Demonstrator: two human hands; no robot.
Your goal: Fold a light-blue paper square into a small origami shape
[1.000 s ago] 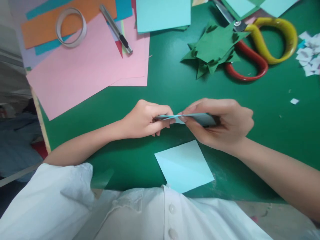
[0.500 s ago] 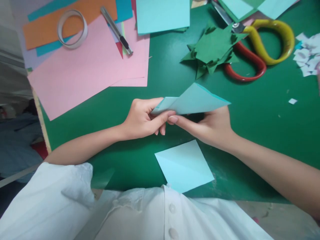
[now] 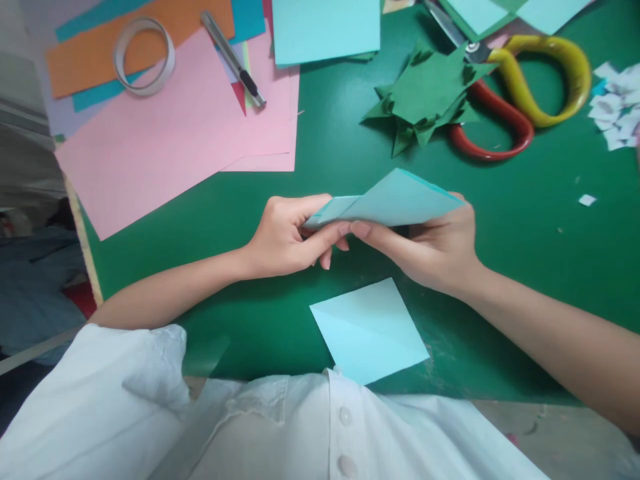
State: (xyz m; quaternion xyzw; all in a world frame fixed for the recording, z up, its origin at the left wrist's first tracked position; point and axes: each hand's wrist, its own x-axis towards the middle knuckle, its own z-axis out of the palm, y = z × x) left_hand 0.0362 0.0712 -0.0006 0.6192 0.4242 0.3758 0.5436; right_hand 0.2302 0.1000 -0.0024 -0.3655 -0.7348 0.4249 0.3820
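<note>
A folded light blue paper piece (image 3: 390, 201) is held above the green table (image 3: 550, 267) between both my hands. My left hand (image 3: 287, 237) pinches its left tip, fingers closed. My right hand (image 3: 430, 247) grips it from below and behind, thumb at the lower edge, with the fingers partly hidden by the paper. A light blue paper square (image 3: 369, 331) with a diagonal crease lies flat just below my hands, near my white shirt.
Pink sheets (image 3: 165, 140), an orange sheet, a tape roll (image 3: 144, 57) and a utility knife (image 3: 233, 59) lie at the back left. A green folded paper shape (image 3: 425, 97) and red-and-yellow scissors (image 3: 510, 87) sit at the back right, with white scraps (image 3: 615, 107) beyond them.
The folded blue paper, seen edge-on a second ago, has tilted up so its broad face shows. My right hand has moved under and behind it.
</note>
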